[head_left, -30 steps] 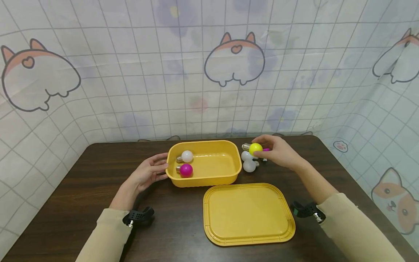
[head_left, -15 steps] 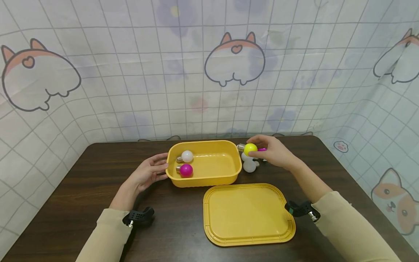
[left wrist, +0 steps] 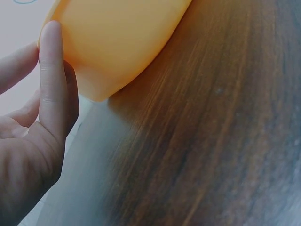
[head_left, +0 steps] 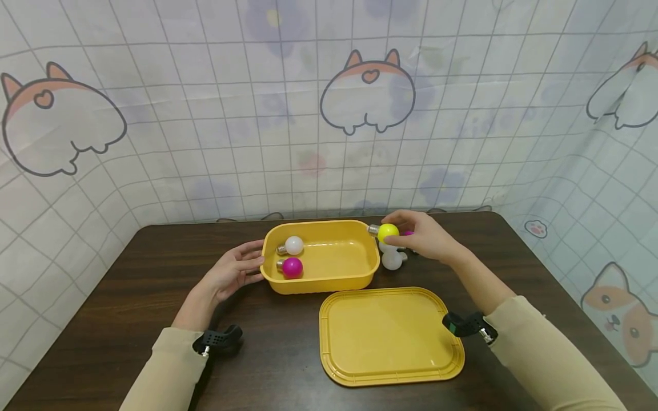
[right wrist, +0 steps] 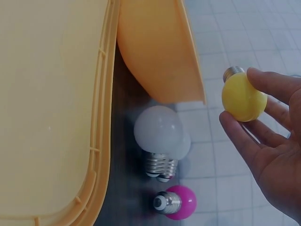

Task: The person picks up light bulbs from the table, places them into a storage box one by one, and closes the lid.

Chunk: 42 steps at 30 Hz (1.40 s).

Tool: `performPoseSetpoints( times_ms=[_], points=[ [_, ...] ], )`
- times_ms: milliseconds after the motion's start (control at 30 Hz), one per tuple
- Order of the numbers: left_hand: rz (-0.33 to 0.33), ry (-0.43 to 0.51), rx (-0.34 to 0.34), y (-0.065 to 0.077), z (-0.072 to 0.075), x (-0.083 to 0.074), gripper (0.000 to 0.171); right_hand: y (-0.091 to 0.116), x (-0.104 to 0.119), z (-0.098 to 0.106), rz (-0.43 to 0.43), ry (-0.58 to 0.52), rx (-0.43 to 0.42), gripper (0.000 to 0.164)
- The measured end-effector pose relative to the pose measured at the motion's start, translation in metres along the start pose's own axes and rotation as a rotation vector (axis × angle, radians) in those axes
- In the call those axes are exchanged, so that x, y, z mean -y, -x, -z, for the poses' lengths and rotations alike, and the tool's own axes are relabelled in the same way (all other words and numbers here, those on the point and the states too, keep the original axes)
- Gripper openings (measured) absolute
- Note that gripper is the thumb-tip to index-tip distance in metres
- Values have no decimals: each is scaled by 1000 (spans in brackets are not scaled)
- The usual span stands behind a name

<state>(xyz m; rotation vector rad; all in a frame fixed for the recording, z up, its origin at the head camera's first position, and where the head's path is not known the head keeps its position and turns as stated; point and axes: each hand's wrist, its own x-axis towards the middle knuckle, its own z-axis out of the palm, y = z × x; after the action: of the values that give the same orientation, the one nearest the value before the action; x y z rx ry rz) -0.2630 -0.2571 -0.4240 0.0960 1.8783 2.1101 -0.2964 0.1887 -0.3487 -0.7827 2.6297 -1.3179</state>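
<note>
My right hand (head_left: 429, 236) pinches a yellow light bulb (head_left: 388, 232) by its round globe, with the metal screw base pointing left, close to the right rim of a yellow plastic box (head_left: 321, 285). The right wrist view shows thumb and fingertips around the bulb (right wrist: 242, 99). My left hand (head_left: 237, 268) touches the box's left end with fairly straight fingers; in the left wrist view, its fingertips lie at the box's wall (left wrist: 117, 42). Inside the box lie a white bulb (head_left: 294, 245) and a magenta bulb (head_left: 293, 268), both near its left end.
Right of the box, two white bulbs (right wrist: 157, 129) lie close together on the dark wooden table (head_left: 128, 297), with another magenta bulb (right wrist: 183, 202) beside them. A flat yellow lid (head_left: 390, 337) lies in front of the box. A patterned cloth wall (head_left: 308, 171) stands behind.
My right hand has moved left with the yellow bulb, from above the loose bulbs to the box's right rim. My left hand and the box have stayed in place.
</note>
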Motion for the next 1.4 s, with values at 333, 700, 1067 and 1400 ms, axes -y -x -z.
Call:
performPoseSetpoints(
  times_ms=[333, 700, 1067, 1400],
  points=[
    [4, -1, 0, 1, -2, -1, 63, -5, 5, -2, -1, 12, 13, 45],
    [7, -2, 3, 1, -2, 0, 65, -13, 11, -7, 22, -16, 49, 42],
    [6, -10, 5, 0, -1, -1, 65, -23, 18, -19, 37, 18, 60, 44],
    [11, -5, 17, -5, 4, -4, 65, -38, 28, -34, 58, 20, 71, 42]
  ],
)
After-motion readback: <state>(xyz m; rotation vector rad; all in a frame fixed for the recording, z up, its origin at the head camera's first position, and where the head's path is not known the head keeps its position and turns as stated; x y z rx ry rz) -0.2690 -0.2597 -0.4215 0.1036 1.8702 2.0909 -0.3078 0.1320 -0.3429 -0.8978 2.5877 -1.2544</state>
